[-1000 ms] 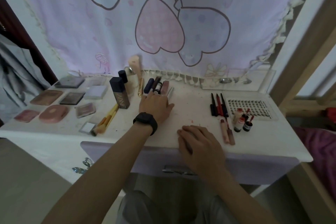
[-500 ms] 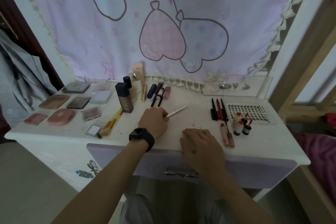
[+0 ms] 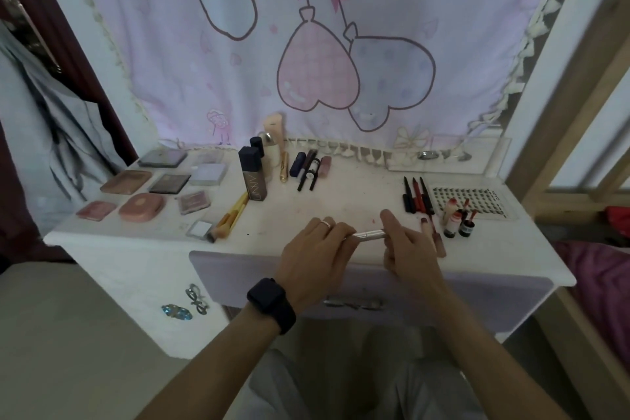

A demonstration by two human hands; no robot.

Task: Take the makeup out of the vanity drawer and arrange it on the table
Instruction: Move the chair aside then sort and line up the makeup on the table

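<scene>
Over the front middle of the white vanity table (image 3: 341, 204), both hands hold a slim pale makeup pen (image 3: 370, 234) level between them. My left hand (image 3: 317, 249), with a black watch on the wrist, grips its left end. My right hand (image 3: 407, 245) pinches its right end. The lilac drawer (image 3: 259, 276) under the tabletop is closed. Laid out on the table are compacts and palettes (image 3: 139, 206) at the left, a dark foundation bottle (image 3: 252, 174), brushes (image 3: 231, 218), a row of tubes (image 3: 308, 167), three pencils (image 3: 417, 194) and small red bottles (image 3: 458, 222).
A lash tray (image 3: 474, 201) lies at the back right, a clear acrylic stand (image 3: 443, 157) behind it. A pink patterned curtain (image 3: 306, 44) hangs behind the table. A wooden bed frame (image 3: 579, 112) and red bedding stand to the right. Grey clothes hang at the left.
My left hand picked the pale pen from the row of tubes and drew it back toward the front edge. My right hand rose off the table and took its other end.
</scene>
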